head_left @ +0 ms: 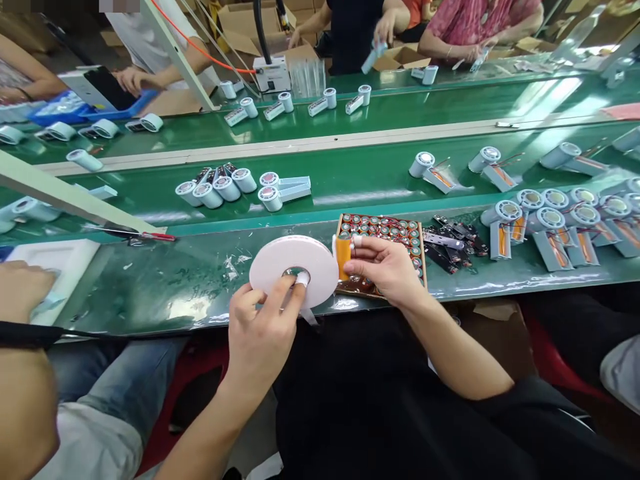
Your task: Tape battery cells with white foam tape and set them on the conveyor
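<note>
My left hand (265, 320) grips a wide, pale pink-white roll of tape (273, 257), with its fingers hooked into the core. A loose strip of tape (311, 317) hangs below the roll. Pinched upright in my right hand (393, 270) is an orange battery cell (343, 257), close against or touching the roll's right edge; I cannot tell which. White coverings show on some fingertips of both hands. Behind the right hand lies a shallow cardboard box (424, 257) packed with several battery cells (373, 227) and their red and dark wires.
Dark circuit-board parts (453, 243) lie right of the box, beside many light-blue fan housings (547, 220), some with orange cells inside. More housings (227, 187) stand on the green conveyor (360, 173). A co-worker's hand (25, 290) is at far left; others work across the line.
</note>
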A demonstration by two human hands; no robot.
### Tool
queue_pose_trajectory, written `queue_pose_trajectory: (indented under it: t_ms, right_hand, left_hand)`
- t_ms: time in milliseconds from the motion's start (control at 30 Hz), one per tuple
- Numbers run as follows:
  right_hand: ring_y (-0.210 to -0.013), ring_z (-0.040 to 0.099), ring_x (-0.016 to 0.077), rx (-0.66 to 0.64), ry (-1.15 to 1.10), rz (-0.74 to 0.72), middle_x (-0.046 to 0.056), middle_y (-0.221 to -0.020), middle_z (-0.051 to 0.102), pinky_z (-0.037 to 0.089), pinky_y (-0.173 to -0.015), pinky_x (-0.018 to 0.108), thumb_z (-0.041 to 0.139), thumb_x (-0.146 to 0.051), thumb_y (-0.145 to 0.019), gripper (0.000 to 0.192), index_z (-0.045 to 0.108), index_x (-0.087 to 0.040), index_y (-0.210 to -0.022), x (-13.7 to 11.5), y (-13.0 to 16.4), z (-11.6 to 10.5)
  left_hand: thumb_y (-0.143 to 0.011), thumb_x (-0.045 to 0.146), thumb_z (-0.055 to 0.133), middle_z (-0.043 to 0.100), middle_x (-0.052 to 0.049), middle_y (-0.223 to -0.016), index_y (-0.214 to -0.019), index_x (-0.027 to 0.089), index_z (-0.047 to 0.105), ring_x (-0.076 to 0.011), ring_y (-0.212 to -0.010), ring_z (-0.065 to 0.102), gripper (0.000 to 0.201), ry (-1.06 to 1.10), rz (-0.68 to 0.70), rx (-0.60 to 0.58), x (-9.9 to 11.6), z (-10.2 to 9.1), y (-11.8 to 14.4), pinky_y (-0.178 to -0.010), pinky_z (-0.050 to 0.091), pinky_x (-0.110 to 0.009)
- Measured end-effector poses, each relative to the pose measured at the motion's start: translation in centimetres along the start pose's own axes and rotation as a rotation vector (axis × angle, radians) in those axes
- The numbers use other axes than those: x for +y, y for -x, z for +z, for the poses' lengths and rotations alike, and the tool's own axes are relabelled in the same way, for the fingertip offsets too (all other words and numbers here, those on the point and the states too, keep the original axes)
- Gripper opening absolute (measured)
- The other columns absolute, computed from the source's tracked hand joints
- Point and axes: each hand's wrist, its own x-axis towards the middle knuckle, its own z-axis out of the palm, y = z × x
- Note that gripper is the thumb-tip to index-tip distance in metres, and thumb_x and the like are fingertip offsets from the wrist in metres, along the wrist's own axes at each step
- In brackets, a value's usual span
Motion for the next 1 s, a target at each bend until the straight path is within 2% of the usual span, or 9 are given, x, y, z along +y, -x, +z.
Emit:
queue_pose_trajectory:
  t_ms: [100,167,267,400,533,700,800,867,1000]
  right_hand:
    - [-0.110,0.074,0.0248,0.302,-0.201,-0.169,0.005,-0.115,0.079,0.062,-0.101,0.042,0.089,-0.038,-0.077,0.041,0.075,-0.025,-0.113,1.5,1.1,2.9]
    - [-0.113,0.073,0.0252,0.373,-0.267,-0.190,0.005,-0.118,0.078,0.061,-0.104,0.043,0.086,-0.043,-0.080,0.040,0.074,-0.027,-0.114,1.5,1.0,3.5]
    - [-0.108,0.074,0.0248,0.326,-0.218,-0.169,0.004,-0.113,0.078,0.062,-0.103,0.044,0.087,-0.045,-0.078,0.037,0.075,-0.027,-0.109,-0.7,0.2,0.4]
    - [-0.123,0.068,0.0185,0.632,-0.101,-0.546,-0.005,-0.125,0.074,0.047,-0.120,0.037,0.082,-0.043,-0.085,0.023,0.078,-0.037,-0.106,-4.8,0.2,-8.3]
    - [-0.119,0.070,0.0219,0.613,-0.041,-0.335,-0.004,-0.121,0.074,0.055,-0.112,0.044,0.085,-0.036,-0.083,0.048,0.071,-0.048,-0.126,-4.0,2.7,-11.9]
    - [-0.097,0.074,0.0181,0.504,-0.175,-0.171,0.001,-0.107,0.076,0.065,-0.084,0.030,0.089,-0.029,-0.079,0.057,0.068,-0.037,-0.132,0.3,4.3,-9.3]
    - [-0.096,0.074,0.0189,0.480,-0.205,-0.174,0.003,-0.107,0.076,0.065,-0.083,0.031,0.089,-0.030,-0.079,0.055,0.070,-0.036,-0.130,0.4,3.9,-8.4]
    - [-0.095,0.075,0.0204,0.462,-0.198,-0.190,0.003,-0.106,0.077,0.066,-0.081,0.032,0.089,-0.029,-0.079,0.055,0.070,-0.036,-0.131,-0.4,3.9,-8.8]
    - [-0.091,0.077,0.0243,0.479,-0.164,-0.188,0.005,-0.103,0.078,0.068,-0.076,0.034,0.088,-0.027,-0.080,0.059,0.069,-0.034,-0.134,-1.2,5.4,-11.2]
  left_hand:
    - [-0.092,0.023,0.070,0.073,-0.007,-0.117,-0.135,0.034,0.066,-0.0297,-0.099,0.054,0.045,0.044,-0.063,0.112,2.3,0.4,-0.3,-0.093,0.042,-0.049]
    - [-0.090,0.028,0.075,0.071,-0.009,-0.109,-0.132,0.029,0.067,-0.0281,-0.096,0.057,0.043,0.052,-0.067,0.198,4.0,1.1,-0.4,-0.088,0.042,-0.045]
    - [-0.089,0.028,0.075,0.070,-0.008,-0.101,-0.116,0.024,0.071,-0.0232,-0.089,0.060,0.027,0.114,-0.041,0.180,4.5,2.9,0.1,-0.085,0.043,-0.042]
    - [-0.088,0.032,0.075,0.073,-0.010,-0.110,-0.111,0.022,0.073,-0.0265,-0.099,0.060,0.026,0.158,-0.114,-0.107,-2.0,4.6,2.4,-0.094,0.046,-0.043]
    - [-0.078,0.054,0.082,0.075,-0.008,-0.120,-0.119,0.024,0.075,-0.0316,-0.116,0.058,0.051,0.222,-0.209,-0.371,-10.5,3.9,2.8,-0.100,0.050,-0.046]
    - [-0.098,0.057,0.055,0.077,-0.006,-0.109,-0.105,0.025,0.078,-0.0250,-0.102,0.066,0.039,0.246,-0.287,-0.347,-12.6,6.4,-6.5,-0.095,0.052,-0.037]
    - [-0.101,0.048,0.053,0.069,-0.009,-0.136,-0.124,0.022,0.073,-0.0307,-0.129,0.053,0.040,0.074,-0.171,-0.243,-11.9,10.8,-14.7,-0.113,0.045,-0.045]
    - [-0.101,0.041,0.054,0.055,-0.010,-0.153,-0.131,0.020,0.070,-0.0369,-0.138,0.042,0.040,-0.052,-0.150,-0.315,-11.9,13.2,-18.9,-0.112,0.046,-0.052]
    - [-0.098,0.025,0.053,0.055,-0.012,-0.150,-0.117,0.021,0.075,-0.0417,-0.139,0.036,0.030,-0.111,-0.114,-0.461,-12.0,15.2,-22.0,-0.094,0.056,-0.052]
